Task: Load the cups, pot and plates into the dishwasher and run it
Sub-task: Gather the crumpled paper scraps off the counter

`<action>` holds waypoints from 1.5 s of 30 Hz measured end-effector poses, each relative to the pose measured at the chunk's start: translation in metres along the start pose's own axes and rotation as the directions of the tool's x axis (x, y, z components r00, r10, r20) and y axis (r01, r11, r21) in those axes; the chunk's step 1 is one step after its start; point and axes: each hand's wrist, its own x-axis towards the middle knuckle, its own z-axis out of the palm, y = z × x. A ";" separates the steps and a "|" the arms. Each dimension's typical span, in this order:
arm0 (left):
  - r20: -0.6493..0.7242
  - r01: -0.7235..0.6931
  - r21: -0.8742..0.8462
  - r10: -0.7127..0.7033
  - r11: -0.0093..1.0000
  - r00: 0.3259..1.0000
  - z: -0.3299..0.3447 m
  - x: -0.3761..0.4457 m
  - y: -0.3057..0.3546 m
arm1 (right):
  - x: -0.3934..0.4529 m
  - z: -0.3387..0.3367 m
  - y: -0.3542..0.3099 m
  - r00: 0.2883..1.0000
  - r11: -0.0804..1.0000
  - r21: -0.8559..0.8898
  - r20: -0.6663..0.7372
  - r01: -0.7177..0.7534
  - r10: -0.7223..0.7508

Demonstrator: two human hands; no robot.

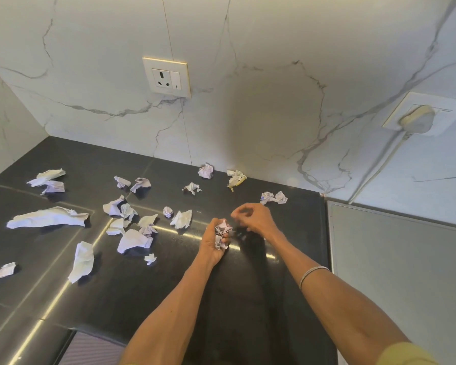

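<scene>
Black stone desk (261, 299) littered with crumpled paper scraps (132, 241); no cups, pot, plates or dishwasher in view. Left hand (216, 243) fingers clamped on paper wad (221, 233); right hand (256, 217) fingers loosely curled, empty. Best sweeping nearest scraps into the wad first.

Paper scraps (48, 216) litter counter (248, 299) (right side open).

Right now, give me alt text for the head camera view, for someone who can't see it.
The left hand clutches a wad of crumpled paper over a black countertop strewn with paper scraps; the right hand hovers beside it, fingers curled. Behind, a marble wall holds a socket.
</scene>
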 end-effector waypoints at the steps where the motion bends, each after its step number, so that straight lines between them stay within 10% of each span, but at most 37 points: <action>1: 0.001 -0.002 -0.012 0.002 1.000 1.000 0.000 0.000 0.001 | 0.004 -0.006 0.001 0.993 0.999 -0.042 -0.112 0.026 -0.030; 6: 0.007 -0.014 0.044 0.014 0.999 1.000 -0.007 0.007 -0.001 | 0.033 -0.037 0.023 0.901 0.944 -0.328 -0.417 -0.024 -0.122; 11: -0.021 -0.033 0.064 0.034 0.997 0.999 -0.007 0.008 -0.006 | 0.061 -0.043 0.042 0.958 0.887 -0.410 -0.268 -0.213 0.107; 17: -0.025 -0.028 0.086 0.030 0.996 0.999 -0.009 0.008 -0.004 | 0.050 -0.027 0.050 0.949 0.850 -0.508 -0.313 -0.136 -0.035; 30: -0.057 0.005 0.051 -0.002 0.999 0.998 -0.007 0.009 -0.002 | -0.005 0.009 0.005 0.998 0.993 -0.097 -0.016 0.063 -0.064; 45: 0.136 0.041 0.163 -0.063 0.986 0.989 -0.024 -0.014 -0.006 | -0.043 0.042 -0.019 0.972 0.811 -0.537 0.160 0.231 -0.171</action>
